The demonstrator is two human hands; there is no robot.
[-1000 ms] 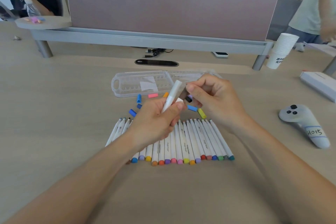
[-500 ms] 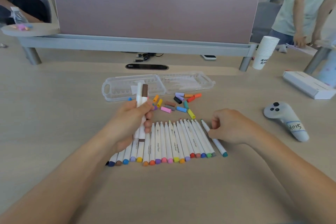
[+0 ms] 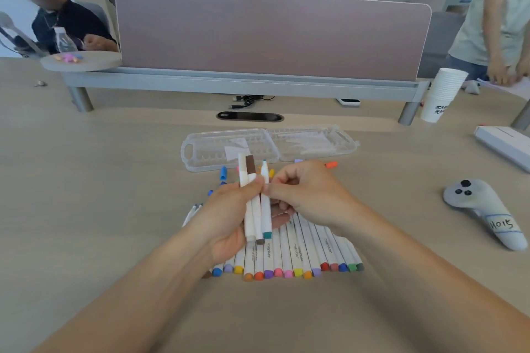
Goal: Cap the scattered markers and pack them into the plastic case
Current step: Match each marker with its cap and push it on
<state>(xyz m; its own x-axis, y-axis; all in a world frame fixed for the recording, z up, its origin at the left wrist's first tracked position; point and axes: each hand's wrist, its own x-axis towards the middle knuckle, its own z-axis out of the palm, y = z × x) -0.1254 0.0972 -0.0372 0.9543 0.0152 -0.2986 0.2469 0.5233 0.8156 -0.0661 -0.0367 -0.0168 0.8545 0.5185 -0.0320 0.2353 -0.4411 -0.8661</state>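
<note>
Left hand [image 3: 229, 218] clamps three markers [image 3: 256, 215], two capped. Right hand [image 3: 307, 195] pinches the bare-tipped teal marker [image 3: 265, 209]: hold the barrel steady and push its cap on straight. Counts: three in hand, about seventeen in the row [image 3: 309, 246], few loose caps [image 3: 223, 173] visible, one open plastic case [image 3: 229, 149] behind.

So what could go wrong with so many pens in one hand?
The left hand grips three markers at once, so one might slip and scatter the row of markers below. The teal marker has a bare tip close to the right hand, so it could smudge that hand.
</note>
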